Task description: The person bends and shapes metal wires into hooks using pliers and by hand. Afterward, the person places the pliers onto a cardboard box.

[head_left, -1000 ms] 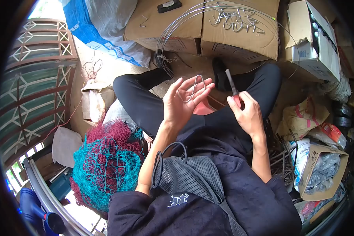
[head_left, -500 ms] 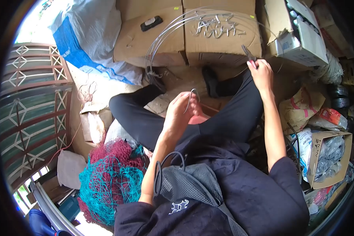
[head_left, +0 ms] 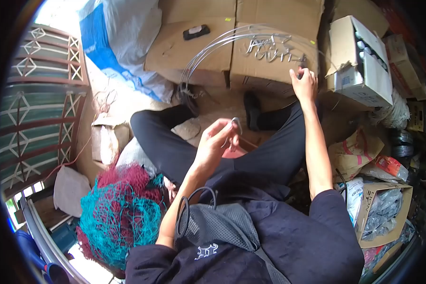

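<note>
My left hand (head_left: 216,143) is closed on a small bent piece of wire (head_left: 236,123), whose curved end sticks out past the fingertips. It is raised above my lap, between my knees. My right hand (head_left: 305,86) grips a pair of pliers (head_left: 302,64) near the front edge of the cardboard box (head_left: 258,72); the fingers partly cover the tool. Just left of the pliers' jaws, several bent wire hooks (head_left: 269,49) lie in a loose pile on the box. A coil of shiny wire (head_left: 194,61) arches over the box top and down towards my foot.
A dark rectangular object (head_left: 196,32) lies on the left cardboard box. To the right stand an open white carton (head_left: 359,78) with bottles and a small box (head_left: 370,215) of plastic bags. Teal and maroon netting (head_left: 120,215) is heaped at my left. A metal grille (head_left: 42,113) stands beyond it.
My right hand has moved slightly left with the pliers, bringing the jaws beside the hook pile. My left hand has turned, its fingers lower, still holding the bent wire. The view has shifted slightly.
</note>
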The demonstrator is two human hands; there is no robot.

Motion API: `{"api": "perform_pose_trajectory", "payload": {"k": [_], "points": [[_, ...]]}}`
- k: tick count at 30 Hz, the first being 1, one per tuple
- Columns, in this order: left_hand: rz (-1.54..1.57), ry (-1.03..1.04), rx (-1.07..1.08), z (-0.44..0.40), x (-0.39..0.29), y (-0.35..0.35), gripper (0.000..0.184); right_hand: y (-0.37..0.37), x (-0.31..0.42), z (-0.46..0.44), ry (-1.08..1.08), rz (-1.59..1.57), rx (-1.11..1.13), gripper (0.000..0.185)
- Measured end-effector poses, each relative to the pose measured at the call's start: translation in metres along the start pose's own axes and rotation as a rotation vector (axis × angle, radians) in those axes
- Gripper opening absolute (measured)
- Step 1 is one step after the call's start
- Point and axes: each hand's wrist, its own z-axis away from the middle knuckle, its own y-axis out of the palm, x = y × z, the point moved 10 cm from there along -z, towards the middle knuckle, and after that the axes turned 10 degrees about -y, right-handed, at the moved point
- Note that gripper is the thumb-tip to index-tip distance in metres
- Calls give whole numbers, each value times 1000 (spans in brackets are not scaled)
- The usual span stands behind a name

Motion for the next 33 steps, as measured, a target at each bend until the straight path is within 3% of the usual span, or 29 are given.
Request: {"api": "perform_pose_trajectory", "payload": {"k": [1,3,5,8,11,12,16,23,27,33], "points": [[-8,29,5,1,-6,4,21,-15,33,11,-44,-199,19,47],[-48,-10,-1,2,-4,2,23,-18,132,65,213,-1058,570,44],[-164,-40,17,3,-5,6,23,-53,212,112,211,-1386,720,40],[-211,-110,117,7,-5,22,24,-55,225,153,357,-1434,807,39],[-200,-203,199,17,2,34,24,-67,232,172,495,-1700,828,38],[-158,-240,246,19,6,37,25,-73,235,175,617,-1816,773,41],[-181,-283,283,26,-3,47,24,-90,247,173,764,-1987,635,46],[-352,-303,240,41,-6,47,27,-89,246,183,617,-1892,886,45],[-385,-321,235,47,1,47,28,-90,241,180,467,-1634,1073,47],[-485,-359,205,48,3,46,27,-96,242,162,280,-1394,1144,48]]}}
